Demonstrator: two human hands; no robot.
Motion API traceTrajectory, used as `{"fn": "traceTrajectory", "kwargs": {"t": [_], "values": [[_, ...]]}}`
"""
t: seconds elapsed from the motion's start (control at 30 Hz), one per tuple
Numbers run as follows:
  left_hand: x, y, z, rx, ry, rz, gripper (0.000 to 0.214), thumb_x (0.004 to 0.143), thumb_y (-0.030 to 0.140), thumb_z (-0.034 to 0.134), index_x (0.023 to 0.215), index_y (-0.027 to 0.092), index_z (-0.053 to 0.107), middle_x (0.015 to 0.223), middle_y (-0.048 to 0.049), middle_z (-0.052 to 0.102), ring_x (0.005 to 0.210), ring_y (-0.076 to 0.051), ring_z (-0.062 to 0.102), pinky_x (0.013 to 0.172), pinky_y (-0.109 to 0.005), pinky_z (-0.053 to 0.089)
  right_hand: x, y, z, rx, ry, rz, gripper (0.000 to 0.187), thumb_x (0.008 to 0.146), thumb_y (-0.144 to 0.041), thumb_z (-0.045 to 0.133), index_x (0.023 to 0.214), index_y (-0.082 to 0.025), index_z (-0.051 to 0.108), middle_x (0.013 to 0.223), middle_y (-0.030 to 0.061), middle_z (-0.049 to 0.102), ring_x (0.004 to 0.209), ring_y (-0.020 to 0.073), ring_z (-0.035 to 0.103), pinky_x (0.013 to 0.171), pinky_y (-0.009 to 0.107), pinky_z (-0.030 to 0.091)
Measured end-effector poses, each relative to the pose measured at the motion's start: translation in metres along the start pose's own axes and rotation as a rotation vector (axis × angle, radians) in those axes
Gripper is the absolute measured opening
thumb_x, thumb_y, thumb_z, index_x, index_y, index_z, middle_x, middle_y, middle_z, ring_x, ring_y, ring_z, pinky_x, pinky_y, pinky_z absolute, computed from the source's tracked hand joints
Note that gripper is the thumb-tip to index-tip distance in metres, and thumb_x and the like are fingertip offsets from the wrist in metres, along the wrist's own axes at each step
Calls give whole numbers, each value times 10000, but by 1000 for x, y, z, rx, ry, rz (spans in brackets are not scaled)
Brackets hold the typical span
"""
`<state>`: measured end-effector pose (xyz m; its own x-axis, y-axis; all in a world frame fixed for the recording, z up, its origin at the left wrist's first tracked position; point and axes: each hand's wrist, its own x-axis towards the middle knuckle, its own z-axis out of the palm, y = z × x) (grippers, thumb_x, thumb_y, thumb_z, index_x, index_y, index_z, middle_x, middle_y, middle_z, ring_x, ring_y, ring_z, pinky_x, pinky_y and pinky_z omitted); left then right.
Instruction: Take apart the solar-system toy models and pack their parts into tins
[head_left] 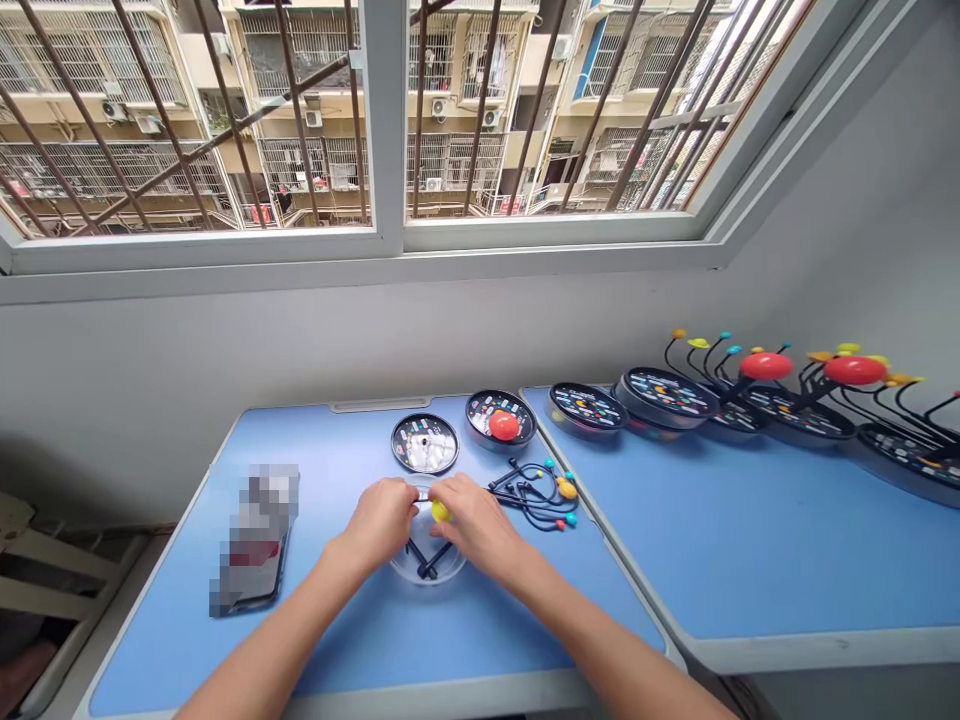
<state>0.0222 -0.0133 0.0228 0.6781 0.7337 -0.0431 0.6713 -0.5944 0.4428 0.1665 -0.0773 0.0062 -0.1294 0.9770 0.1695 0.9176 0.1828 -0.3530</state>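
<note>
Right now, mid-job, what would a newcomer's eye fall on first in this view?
Probably the two red balls raised above black discs on the right-hand table, bright against the pale wall. Next, likely the left hand and right hand meeting over a clear bowl on the left-hand table, a yellow piece between the right fingers. The barred window fills the top.

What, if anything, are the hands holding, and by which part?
The right hand appears to grip a yellow piece by its sides, between thumb and fingers. Whether the left hand grips anything cannot be told.
</note>
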Motion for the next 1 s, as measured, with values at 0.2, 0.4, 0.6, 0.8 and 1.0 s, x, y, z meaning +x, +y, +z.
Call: {"fn": "traceTrajectory", "kwargs": {"t": [0.2,0.4,0.6,0.8,1.0], "values": [[1,0,-1,133,-16,-10,186,771,112,496,805,193,659,780,-74,649,760,-223,615,639,-278,401,-1,4,3,86,91,0,259,672,-117,711,891,-195,597,882,61,639,833,238,552,678,334,452],[1,0,-6,189,26,-19,221,795,128,482,914,197,655,800,-72,629,780,-228,606,637,-287,413,-30,1,-3,197,271,-43,190,728,-97,662,868,-196,582,858,45,636,788,213,532,672,326,449],[-37,14,13,-36,350,252,237,869,170,408,882,177,645,690,-42,595,646,-160,553,589,-245,414,-82,21,-7,194,350,6,125,847,-127,498,775,-201,567,740,31,609,705,189,530,623,304,426],[-82,30,43,-220,382,524,190,859,135,420,842,162,607,526,-1,528,482,-120,464,463,-211,353,-91,73,-14,19,433,141,127,845,-138,491,776,-198,578,777,54,619,770,222,538,680,340,430],[-91,16,63,-268,362,443,190,871,170,419,843,190,606,513,13,539,479,-117,493,457,-197,369,-75,100,-23,-69,452,201,134,821,-121,524,738,-196,597,777,57,631,751,220,525,676,338,440]]}}
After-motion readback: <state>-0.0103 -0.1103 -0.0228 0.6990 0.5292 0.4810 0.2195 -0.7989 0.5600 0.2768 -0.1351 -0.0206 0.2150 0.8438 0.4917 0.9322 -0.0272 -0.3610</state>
